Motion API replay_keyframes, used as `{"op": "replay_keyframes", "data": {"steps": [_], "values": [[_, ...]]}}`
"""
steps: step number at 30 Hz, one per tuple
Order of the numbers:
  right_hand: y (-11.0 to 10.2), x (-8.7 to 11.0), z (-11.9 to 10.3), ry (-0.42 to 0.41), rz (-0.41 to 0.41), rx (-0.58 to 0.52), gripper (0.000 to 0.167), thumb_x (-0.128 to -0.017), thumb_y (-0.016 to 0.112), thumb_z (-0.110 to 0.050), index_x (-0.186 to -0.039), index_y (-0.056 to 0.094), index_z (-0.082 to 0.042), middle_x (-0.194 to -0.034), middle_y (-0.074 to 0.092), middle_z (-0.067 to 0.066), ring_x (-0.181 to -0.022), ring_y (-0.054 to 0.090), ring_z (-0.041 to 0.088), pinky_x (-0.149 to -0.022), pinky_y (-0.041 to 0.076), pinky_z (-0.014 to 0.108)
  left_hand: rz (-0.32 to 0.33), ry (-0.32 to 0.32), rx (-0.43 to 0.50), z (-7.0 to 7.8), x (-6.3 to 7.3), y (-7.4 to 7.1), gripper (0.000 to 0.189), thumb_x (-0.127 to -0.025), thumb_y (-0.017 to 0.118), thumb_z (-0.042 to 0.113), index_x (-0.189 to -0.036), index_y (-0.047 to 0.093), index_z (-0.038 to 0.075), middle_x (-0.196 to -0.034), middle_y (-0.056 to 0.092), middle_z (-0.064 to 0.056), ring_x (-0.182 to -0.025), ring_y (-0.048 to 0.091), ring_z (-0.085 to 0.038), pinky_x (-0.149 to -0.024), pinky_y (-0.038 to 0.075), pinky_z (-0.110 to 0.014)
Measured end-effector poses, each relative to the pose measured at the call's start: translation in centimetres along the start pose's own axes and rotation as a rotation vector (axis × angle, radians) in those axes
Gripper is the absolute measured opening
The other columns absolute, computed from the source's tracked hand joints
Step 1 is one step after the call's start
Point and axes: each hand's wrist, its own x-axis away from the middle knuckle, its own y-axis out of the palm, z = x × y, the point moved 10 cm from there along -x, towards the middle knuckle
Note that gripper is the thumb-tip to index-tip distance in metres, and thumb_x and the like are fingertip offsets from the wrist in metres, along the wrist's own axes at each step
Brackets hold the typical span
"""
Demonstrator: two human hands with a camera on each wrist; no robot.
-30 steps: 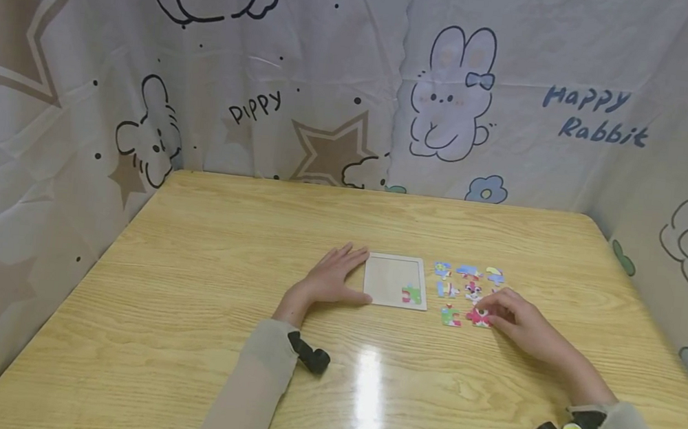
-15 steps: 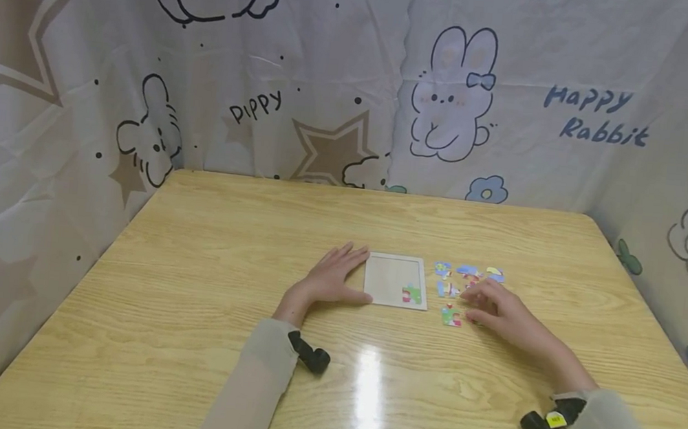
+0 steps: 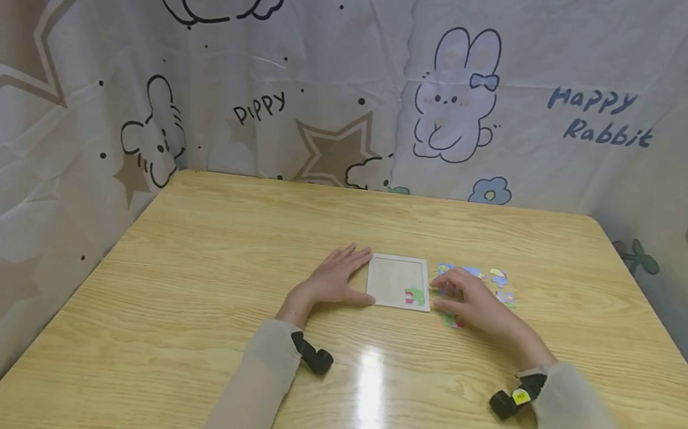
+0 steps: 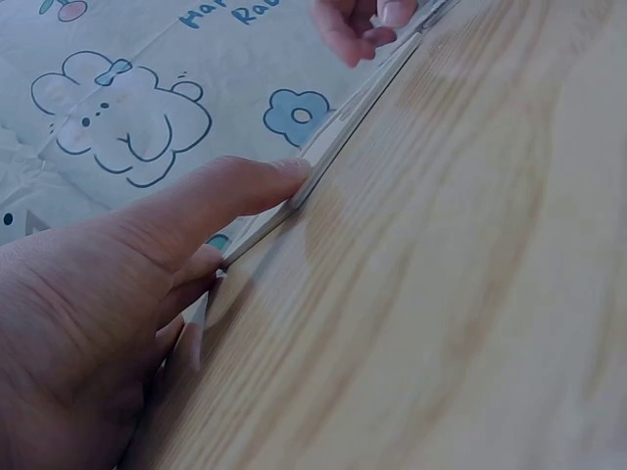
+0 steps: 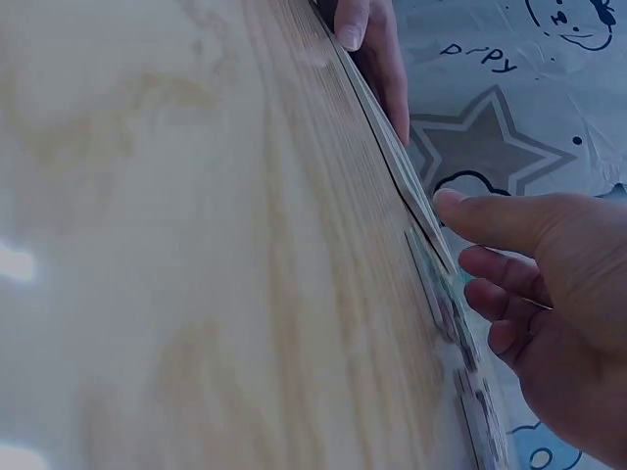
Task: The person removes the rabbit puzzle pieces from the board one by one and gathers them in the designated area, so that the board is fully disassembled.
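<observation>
A square, light puzzle tray point(image 3: 386, 277) lies on the table, with a green and pink jigsaw piece point(image 3: 415, 296) in its near right corner. My left hand point(image 3: 333, 279) rests at the tray's left side, thumb and fingers spread and fairly straight; the left wrist view puts the thumb on the tray's edge point(image 4: 323, 152). Just past the tray's right rim hovers my right hand point(image 3: 469, 301), thumb apart from its loosely bent fingers, with nothing visible between them. Colourful loose jigsaw pieces point(image 3: 499, 277) lie beneath and around it, several hidden by the hand.
The wood-grain table point(image 3: 255, 233) stretches out on all sides of the tray. Cloth printed with cartoon animals point(image 3: 454, 108) hangs behind it and along both sides. Black wrist cameras point(image 3: 509, 403) sit at both sleeve cuffs.
My right hand has moved left from the pink piece, across the loose pieces to the tray's right edge. The left hand stays at the tray. The head view has shifted slightly.
</observation>
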Motion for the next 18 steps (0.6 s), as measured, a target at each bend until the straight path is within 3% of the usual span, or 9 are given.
{"op": "replay_keyframes", "data": {"steps": [7,18], "values": [[1.1,-1.5,-0.8,0.015,-0.035,0.018,0.034,-0.088,0.073,-0.022,-0.118,0.063,-0.008,-0.104,0.060,0.005,-0.090,0.049,0.015,-0.075,0.045,0.022,0.003,0.001,-0.005,0.0,0.0,0.0,0.095,-0.082,0.071,0.052,-0.157,0.024,0.018,-0.165,0.019,0.005,-0.156,0.003,-0.020,-0.129,0.001,-0.039],[2.1,-2.6,-1.5,0.024,-0.111,0.062,0.030,-0.089,0.071,-0.017,-0.114,0.063,-0.003,-0.102,0.056,0.007,-0.089,0.047,0.015,-0.075,0.044,0.021,-0.006,-0.005,-0.010,-0.1,-0.2,0.2,0.095,-0.082,0.071,0.051,-0.157,0.024,0.018,-0.166,0.018,0.005,-0.156,0.003,-0.020,-0.129,0.000,-0.039]]}}
